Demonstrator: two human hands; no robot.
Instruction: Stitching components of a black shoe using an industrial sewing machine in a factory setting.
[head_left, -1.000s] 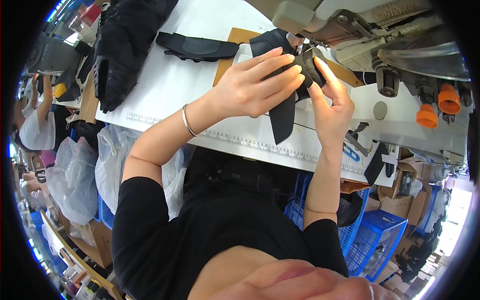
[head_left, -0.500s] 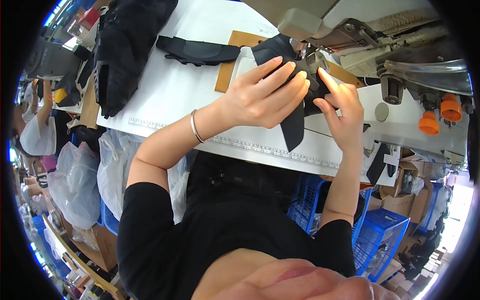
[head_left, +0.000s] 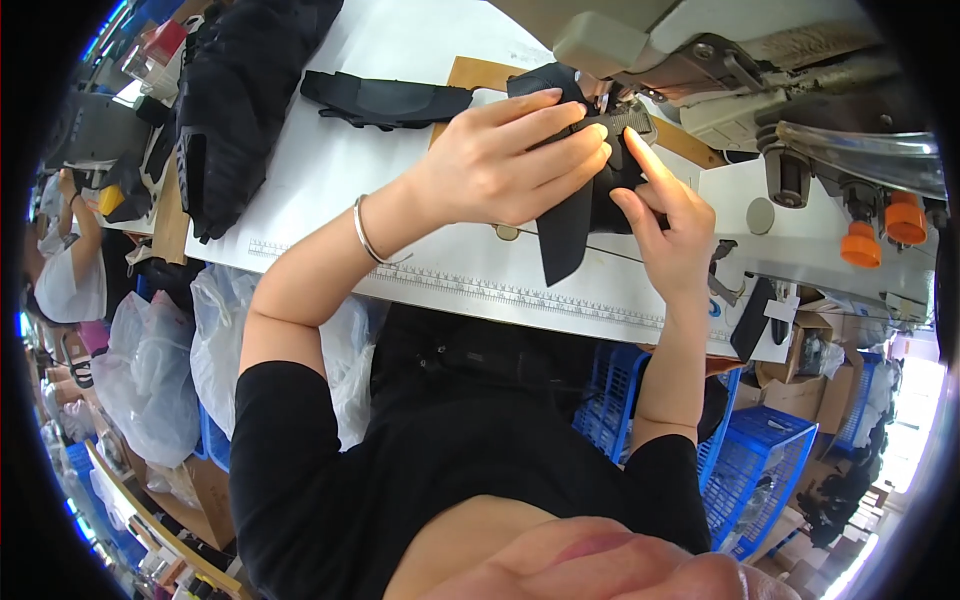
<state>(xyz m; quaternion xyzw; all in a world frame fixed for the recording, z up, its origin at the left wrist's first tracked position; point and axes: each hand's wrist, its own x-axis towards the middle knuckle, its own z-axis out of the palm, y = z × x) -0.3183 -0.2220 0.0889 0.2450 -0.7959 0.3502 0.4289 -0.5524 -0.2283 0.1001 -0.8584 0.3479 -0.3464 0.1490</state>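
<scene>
A black fabric strap (head_left: 566, 240) lies under the needle area of a sewing machine (head_left: 690, 60), its pointed tail hanging toward me over the white table. My left hand (head_left: 515, 160) bends over the strap, fingers together and pressed onto it; its thumb is hidden. At the strap's right side is my right hand (head_left: 672, 215), index finger stretched to the fabric by the presser foot (head_left: 606, 96), thumb apart and low. Black material also shows between the two hands. The exact stitching point is partly covered by my left fingertips.
A padded black strap (head_left: 385, 100) and a bulky black bag (head_left: 240, 110) lie on the left of the table. A printed ruler (head_left: 470, 287) runs along the front edge. Plastic bags (head_left: 150, 370) hang at left; blue crates (head_left: 755, 470) stand below right. A person's arm (head_left: 88, 235) shows far left.
Both hands have shifted slightly left, and the strap's tail has swung left with them. A small round brass-coloured spot on the table now shows below my left hand.
</scene>
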